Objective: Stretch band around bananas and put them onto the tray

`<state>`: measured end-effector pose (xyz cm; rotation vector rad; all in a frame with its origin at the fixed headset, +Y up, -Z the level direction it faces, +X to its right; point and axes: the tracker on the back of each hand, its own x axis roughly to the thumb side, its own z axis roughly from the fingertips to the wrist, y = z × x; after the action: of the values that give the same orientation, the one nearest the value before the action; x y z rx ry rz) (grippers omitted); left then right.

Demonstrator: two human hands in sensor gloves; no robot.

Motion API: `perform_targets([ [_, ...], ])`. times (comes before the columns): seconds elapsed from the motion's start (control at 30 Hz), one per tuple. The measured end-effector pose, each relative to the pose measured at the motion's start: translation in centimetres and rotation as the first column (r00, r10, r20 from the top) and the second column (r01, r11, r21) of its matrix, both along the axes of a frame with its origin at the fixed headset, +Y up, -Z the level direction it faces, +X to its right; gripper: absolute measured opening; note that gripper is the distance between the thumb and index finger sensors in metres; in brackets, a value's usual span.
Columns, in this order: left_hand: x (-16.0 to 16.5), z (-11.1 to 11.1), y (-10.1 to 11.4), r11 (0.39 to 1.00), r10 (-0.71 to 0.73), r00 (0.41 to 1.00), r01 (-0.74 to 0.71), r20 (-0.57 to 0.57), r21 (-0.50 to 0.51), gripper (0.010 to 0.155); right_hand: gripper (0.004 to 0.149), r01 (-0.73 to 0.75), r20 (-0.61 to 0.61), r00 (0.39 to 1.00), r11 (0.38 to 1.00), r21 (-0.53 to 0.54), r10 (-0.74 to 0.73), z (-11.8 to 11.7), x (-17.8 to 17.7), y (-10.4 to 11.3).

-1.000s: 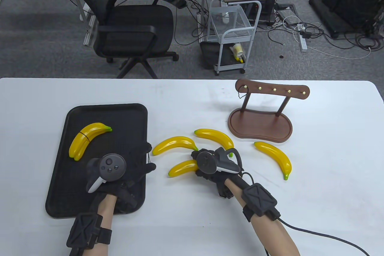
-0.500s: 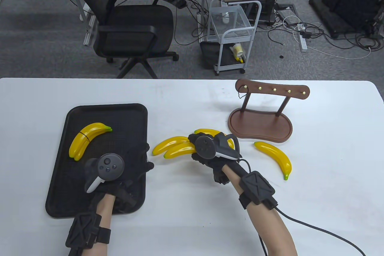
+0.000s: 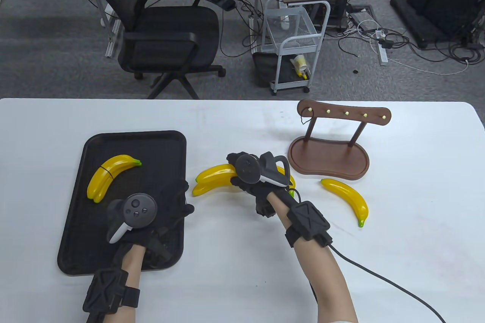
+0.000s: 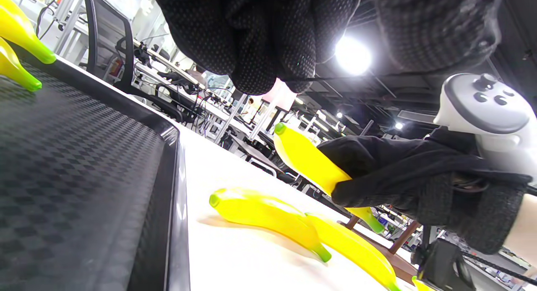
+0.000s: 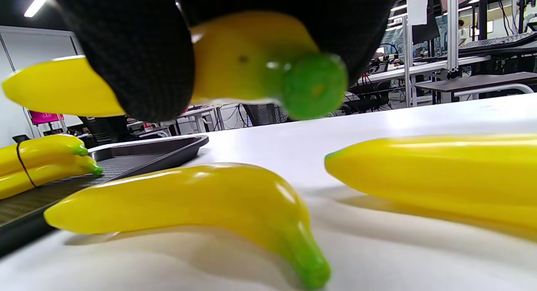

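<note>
We see the right hand (image 3: 250, 179) gripping a glossy curved banana (image 4: 308, 161) above the tabletop (image 3: 227, 262); the left hand (image 3: 151, 220) rests loose over the textured black tray (image 3: 94, 141).

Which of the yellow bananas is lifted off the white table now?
The yellow plastic banana gripped by the right hand. It hangs in the air, while two others lie on the table beneath.

Right hand (image 3: 252, 181) clenched (fingers curled); left hand (image 3: 151, 220) relaxed.
</note>
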<state>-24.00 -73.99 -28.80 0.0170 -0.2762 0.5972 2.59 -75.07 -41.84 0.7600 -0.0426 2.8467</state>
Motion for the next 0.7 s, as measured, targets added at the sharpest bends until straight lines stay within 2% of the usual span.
perform_targets([
  [0.3,0.1,0.0,0.0,1.000,-0.003,1.000,0.003,0.003,-0.005,0.074,0.070,0.015,0.008,1.000,1.000,-0.019,-0.015,-0.6,-1.4,-1.9],
  [0.7,0.1,-0.1,-0.1,1.000,-0.004,1.000,0.004,0.003,-0.007,0.073,0.069,-0.011,0.005,1.000,0.999,-0.041,0.011,-0.7,-1.7,-3.3],
])
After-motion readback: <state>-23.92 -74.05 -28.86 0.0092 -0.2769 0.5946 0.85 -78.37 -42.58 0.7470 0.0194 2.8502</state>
